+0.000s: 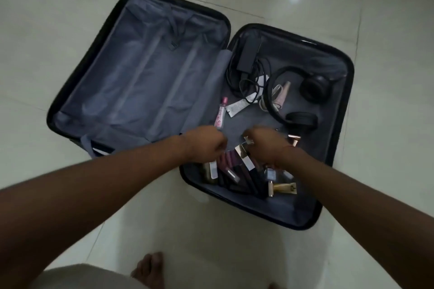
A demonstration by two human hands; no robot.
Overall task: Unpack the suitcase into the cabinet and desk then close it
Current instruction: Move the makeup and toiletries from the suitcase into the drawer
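On the floor, the open suitcase point(141, 82) lies flat, halves side by side.

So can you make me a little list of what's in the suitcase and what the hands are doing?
suitcase: open flat on the tiled floor
left half: only grey lining and straps show
right half: holds all the items
headphones: black, far side of right half
charger and cables: black, top corner by the hinge
pink tube: by the hinge
cosmetics pile: near end, under the hands
gold tube: near edge of the pile
left hand: over the pile, fingers curled; grip unclear
right hand: over the pile, fingers curled; grip unclear
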